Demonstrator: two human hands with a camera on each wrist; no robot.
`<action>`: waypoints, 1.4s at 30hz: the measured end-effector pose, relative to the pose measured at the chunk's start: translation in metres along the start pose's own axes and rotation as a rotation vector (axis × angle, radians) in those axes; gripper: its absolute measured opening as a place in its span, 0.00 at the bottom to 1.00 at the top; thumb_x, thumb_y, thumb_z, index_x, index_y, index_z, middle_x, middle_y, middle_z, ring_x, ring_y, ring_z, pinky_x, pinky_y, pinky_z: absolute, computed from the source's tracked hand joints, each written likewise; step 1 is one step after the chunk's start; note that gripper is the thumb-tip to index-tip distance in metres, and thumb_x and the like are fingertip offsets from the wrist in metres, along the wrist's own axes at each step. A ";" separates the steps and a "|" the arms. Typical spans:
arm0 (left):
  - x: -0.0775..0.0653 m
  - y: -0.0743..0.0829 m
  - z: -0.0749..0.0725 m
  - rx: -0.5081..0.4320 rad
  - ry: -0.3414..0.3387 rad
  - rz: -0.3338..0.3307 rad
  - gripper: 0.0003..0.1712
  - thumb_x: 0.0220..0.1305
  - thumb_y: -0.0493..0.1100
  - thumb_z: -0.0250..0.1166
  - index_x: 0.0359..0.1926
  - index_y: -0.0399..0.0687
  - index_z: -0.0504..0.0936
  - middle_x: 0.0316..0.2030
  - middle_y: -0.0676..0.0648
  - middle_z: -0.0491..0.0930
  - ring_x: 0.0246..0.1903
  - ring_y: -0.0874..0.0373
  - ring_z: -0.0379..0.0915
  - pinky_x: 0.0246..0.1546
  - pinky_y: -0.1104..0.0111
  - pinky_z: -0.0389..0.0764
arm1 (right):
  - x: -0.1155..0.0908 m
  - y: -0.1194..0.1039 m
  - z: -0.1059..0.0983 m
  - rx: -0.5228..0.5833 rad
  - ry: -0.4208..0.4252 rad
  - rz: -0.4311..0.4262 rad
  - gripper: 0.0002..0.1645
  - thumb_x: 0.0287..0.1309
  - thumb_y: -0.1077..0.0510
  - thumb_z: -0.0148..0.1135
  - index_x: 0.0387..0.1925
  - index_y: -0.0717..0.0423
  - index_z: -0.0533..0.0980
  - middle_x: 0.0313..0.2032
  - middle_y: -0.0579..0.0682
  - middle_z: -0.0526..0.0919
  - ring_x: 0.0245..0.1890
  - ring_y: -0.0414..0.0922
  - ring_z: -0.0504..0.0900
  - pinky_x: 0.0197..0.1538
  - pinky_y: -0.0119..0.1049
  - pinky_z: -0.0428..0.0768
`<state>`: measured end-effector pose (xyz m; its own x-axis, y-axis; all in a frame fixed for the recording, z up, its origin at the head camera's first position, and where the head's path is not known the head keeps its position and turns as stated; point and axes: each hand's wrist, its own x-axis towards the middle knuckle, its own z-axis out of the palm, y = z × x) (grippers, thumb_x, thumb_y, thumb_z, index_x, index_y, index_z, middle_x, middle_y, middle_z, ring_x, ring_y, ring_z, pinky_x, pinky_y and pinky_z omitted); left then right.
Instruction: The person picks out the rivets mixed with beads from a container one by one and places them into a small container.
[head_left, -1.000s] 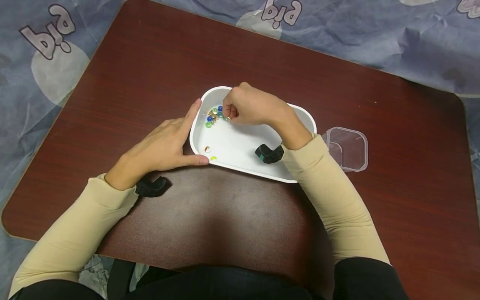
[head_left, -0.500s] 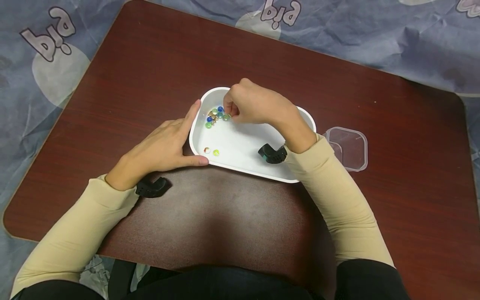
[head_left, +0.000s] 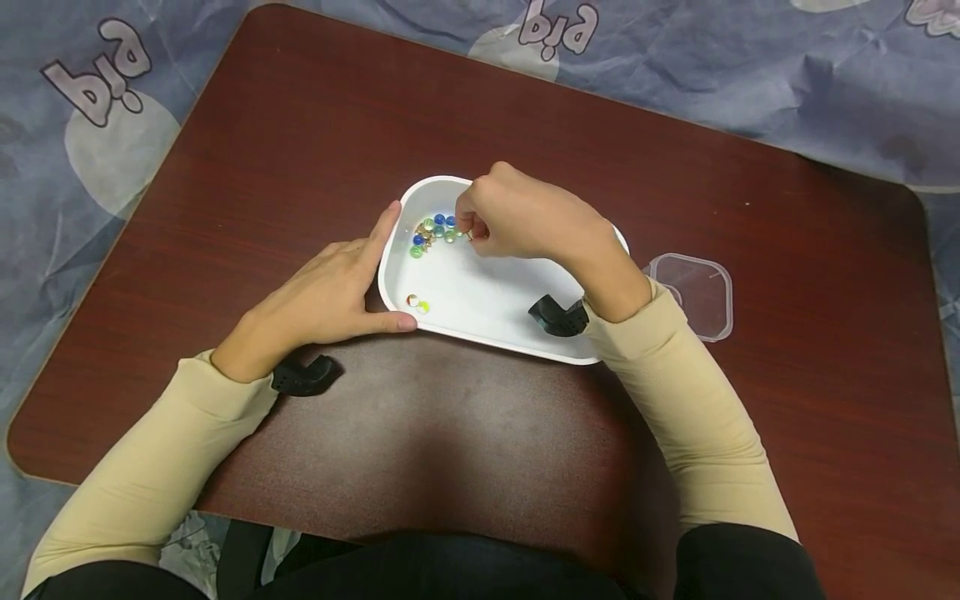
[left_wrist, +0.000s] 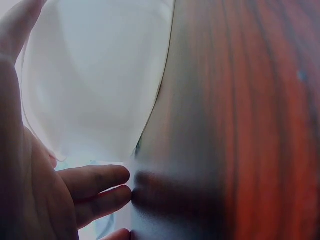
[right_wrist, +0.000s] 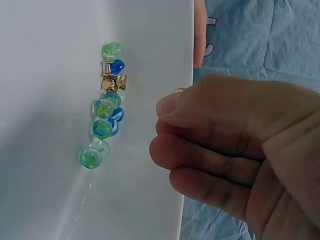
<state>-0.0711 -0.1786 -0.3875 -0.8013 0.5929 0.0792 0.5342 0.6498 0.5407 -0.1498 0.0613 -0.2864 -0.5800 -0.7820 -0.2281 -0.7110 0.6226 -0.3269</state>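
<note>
My right hand (head_left: 536,212) is over the white tray (head_left: 510,333), thumb and finger pinching a small gold piece (right_wrist: 179,90); only its edge shows. Below it lie green marbles (right_wrist: 91,157), blue marbles (right_wrist: 118,66) and small gold spool-shaped pieces (right_wrist: 108,83), gathered near the tray's far left corner. In the near left corner sit a red-and-white marble (head_left: 412,300) and a yellow-and-white marble (head_left: 423,307). My left hand (head_left: 322,292) rests spread against the tray's left end, its thumb at the near rim and its index finger along the left rim.
A clear plastic box (head_left: 708,300) stands just right of the tray, partly behind the right sleeve (head_left: 675,383). Both stand on a dark red-brown table (head_left: 375,100). Blue patterned cloth (head_left: 712,75) lies beyond the table's far edge.
My right hand has shifted a little to the right, and a gold piece now shows at its fingertips. The yellow-and-white marble has rolled beside the red-and-white one. The left hand stays put.
</note>
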 end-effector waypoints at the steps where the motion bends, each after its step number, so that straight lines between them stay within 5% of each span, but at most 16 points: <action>1: 0.000 0.000 0.000 -0.001 0.000 0.000 0.73 0.54 0.65 0.72 0.78 0.45 0.28 0.67 0.36 0.66 0.65 0.45 0.65 0.63 0.50 0.64 | -0.002 0.000 0.000 0.001 0.004 0.003 0.09 0.50 0.71 0.58 0.28 0.59 0.82 0.23 0.49 0.79 0.26 0.44 0.75 0.34 0.35 0.73; 8: 0.000 -0.001 0.001 -0.007 0.005 -0.005 0.73 0.54 0.67 0.71 0.78 0.45 0.29 0.70 0.37 0.63 0.59 0.42 0.69 0.60 0.49 0.66 | -0.016 0.001 0.000 -0.011 0.047 0.009 0.09 0.50 0.71 0.57 0.23 0.57 0.79 0.20 0.47 0.74 0.24 0.43 0.70 0.31 0.35 0.69; 23: 0.001 0.001 0.002 -0.004 0.010 -0.005 0.73 0.53 0.66 0.72 0.78 0.45 0.29 0.68 0.36 0.65 0.64 0.43 0.66 0.62 0.50 0.64 | -0.046 0.006 0.001 0.035 0.145 -0.005 0.09 0.50 0.71 0.58 0.22 0.57 0.78 0.21 0.46 0.77 0.24 0.42 0.74 0.32 0.35 0.72; 42: 0.001 0.001 0.002 -0.001 0.028 0.010 0.73 0.53 0.66 0.72 0.78 0.42 0.31 0.67 0.36 0.67 0.63 0.44 0.67 0.62 0.50 0.64 | -0.060 0.015 0.002 0.080 0.207 0.052 0.08 0.48 0.71 0.58 0.24 0.57 0.79 0.22 0.46 0.79 0.25 0.41 0.76 0.33 0.35 0.74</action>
<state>-0.0711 -0.1761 -0.3884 -0.8031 0.5860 0.1079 0.5420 0.6432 0.5408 -0.1251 0.1176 -0.2793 -0.6897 -0.7219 -0.0564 -0.6491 0.6510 -0.3936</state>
